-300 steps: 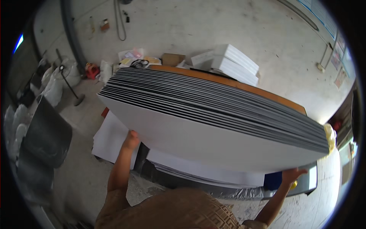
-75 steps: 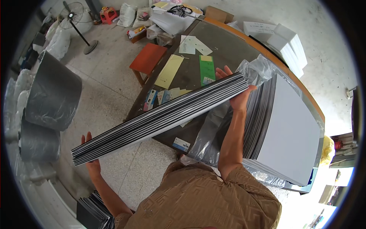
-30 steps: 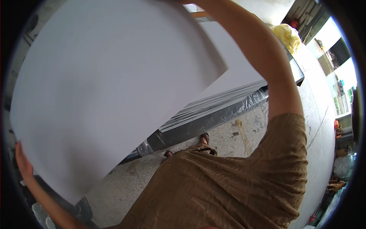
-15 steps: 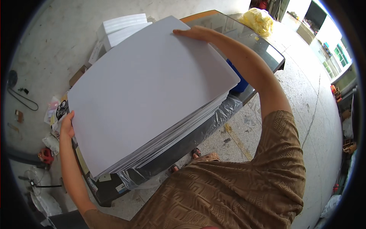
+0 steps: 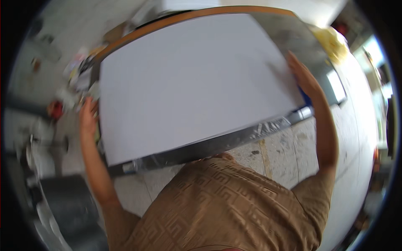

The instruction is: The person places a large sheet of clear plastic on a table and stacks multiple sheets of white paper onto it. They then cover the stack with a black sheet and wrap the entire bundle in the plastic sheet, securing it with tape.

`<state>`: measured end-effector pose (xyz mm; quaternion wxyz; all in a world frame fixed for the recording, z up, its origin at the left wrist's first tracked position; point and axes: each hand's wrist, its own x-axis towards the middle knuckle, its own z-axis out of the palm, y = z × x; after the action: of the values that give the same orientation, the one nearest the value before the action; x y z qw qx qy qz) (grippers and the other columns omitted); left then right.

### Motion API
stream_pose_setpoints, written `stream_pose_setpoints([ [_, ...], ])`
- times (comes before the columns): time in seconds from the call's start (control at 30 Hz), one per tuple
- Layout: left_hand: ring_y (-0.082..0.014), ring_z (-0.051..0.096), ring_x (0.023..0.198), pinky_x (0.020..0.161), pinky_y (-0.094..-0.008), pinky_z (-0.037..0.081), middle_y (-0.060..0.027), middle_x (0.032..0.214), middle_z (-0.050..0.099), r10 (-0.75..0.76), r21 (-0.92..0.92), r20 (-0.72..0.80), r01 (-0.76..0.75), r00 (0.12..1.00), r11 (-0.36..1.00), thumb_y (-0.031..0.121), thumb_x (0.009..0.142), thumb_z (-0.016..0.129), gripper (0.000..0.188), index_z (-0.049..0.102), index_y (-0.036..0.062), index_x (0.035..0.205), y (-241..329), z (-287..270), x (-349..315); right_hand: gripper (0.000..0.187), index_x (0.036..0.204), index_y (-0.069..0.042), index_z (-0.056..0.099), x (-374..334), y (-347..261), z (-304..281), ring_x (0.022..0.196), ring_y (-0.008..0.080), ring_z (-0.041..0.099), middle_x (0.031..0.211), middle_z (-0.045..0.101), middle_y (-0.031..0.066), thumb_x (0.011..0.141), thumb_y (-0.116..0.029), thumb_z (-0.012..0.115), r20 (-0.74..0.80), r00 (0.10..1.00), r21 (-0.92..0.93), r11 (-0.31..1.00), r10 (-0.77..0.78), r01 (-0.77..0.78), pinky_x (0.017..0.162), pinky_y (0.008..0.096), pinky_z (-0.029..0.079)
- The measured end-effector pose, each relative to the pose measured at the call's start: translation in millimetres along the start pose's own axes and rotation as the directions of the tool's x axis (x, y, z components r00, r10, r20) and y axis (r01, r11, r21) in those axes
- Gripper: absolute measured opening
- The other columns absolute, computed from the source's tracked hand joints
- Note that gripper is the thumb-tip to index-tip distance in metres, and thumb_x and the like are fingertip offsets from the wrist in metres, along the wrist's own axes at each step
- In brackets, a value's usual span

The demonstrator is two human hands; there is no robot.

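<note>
Large white sheets lie flat in a pile on a dark table with an orange-brown far edge. By the pile's left edge is my left hand, its fingers stretched out and slightly blurred, with a narrow gap to the sheets. My right hand is open at the right edge, fingers extended and pointing away from me; whether it touches the paper is hard to make out. Clear plastic wrap shows along the near side below the sheets. Something blue peeks out under my right hand.
A yellow plastic bag stands past the table's far right corner. White blocks lie beyond the far edge. On the left are a red object, loose papers and a dark grey bin-like shape.
My hands have come off their hold on the sheets' edges and now lie alongside them. The pile sits lower and squarer on the table. The view has turned.
</note>
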<state>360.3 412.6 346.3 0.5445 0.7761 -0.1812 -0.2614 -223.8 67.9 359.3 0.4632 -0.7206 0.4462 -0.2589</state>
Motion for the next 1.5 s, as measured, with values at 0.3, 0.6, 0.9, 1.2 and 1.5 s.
stream_pose_setpoints([
  [0.3, -0.0281, 0.044, 0.126, 0.104, -0.0384, 0.033, -0.021, 0.136, 0.046, 0.65, -0.116, -0.158, -0.667, 0.744, 0.736, 0.073, 0.088, 0.018, 0.094, 0.027, -0.0033, 0.143, -99.5, 37.9, -162.0, 0.049, 0.133, -0.002, 0.045, -67.4, 53.4, 5.6, 0.115, 0.0201, 0.052, 0.124, 0.055, 0.0089, 0.096, -0.033, 0.052, 0.079, 0.949, 0.658, 0.699, 0.306, -0.28, 0.096, 0.0353, 0.043],
  [0.6, -0.0253, 0.06, 0.095, 0.083, -0.0364, 0.047, -0.0189, 0.104, 0.062, 0.525, 0.027, -0.639, -0.666, 0.562, 0.745, 0.052, 0.099, 0.023, 0.071, 0.056, -0.0097, 0.113, -102.9, 91.8, -125.5, 0.052, 0.13, -0.002, 0.048, -68.0, 45.4, 17.2, 0.113, 0.0175, 0.052, 0.122, 0.055, 0.0084, 0.093, -0.039, 0.055, 0.004, 0.962, 0.57, 0.79, 0.272, -0.225, 0.096, 0.0333, 0.041],
  [0.9, -0.0332, 0.049, 0.118, 0.097, -0.0409, 0.04, -0.0242, 0.128, 0.048, 0.615, 0.339, -0.434, -0.513, 0.659, 0.789, 0.027, 0.098, 0.046, 0.047, 0.043, -0.0085, 0.129, -79.3, 61.8, -177.0, 0.057, 0.142, -0.008, 0.038, -102.4, 9.9, 26.9, 0.138, 0.0291, 0.03, 0.147, 0.035, 0.015, 0.088, -0.015, 0.057, -0.153, 0.916, -0.327, 0.894, -0.371, 0.307, 0.107, 0.0459, 0.033],
  [1.2, -0.0449, 0.033, 0.13, 0.102, -0.0515, 0.034, -0.0292, 0.135, 0.04, 0.645, 0.675, -0.272, -0.336, 0.714, 0.657, 0.022, 0.092, 0.057, 0.054, 0.038, -0.0111, 0.13, -47.2, 58.6, -205.9, 0.077, 0.139, -0.017, 0.045, -121.7, -2.0, 63.3, 0.139, 0.0314, 0.027, 0.149, 0.034, 0.0074, 0.069, 0.006, 0.069, -0.026, 0.874, -0.776, 0.561, -0.485, 0.288, 0.112, 0.0505, 0.028],
  [1.5, -0.038, 0.047, 0.123, 0.102, -0.0497, 0.039, -0.0156, 0.127, 0.053, 0.838, 0.675, -0.128, -0.572, 0.531, 0.465, -0.001, 0.073, 0.072, 0.036, 0.059, 0.0022, 0.107, -61.4, 42.8, -216.5, 0.054, 0.121, -0.017, 0.062, -127.7, 10.0, 48.5, 0.131, 0.0324, 0.042, 0.134, 0.053, 0.0069, 0.072, 0.003, 0.07, 0.014, 0.776, -0.825, 0.432, -0.63, 0.365, 0.107, 0.0492, 0.036],
])
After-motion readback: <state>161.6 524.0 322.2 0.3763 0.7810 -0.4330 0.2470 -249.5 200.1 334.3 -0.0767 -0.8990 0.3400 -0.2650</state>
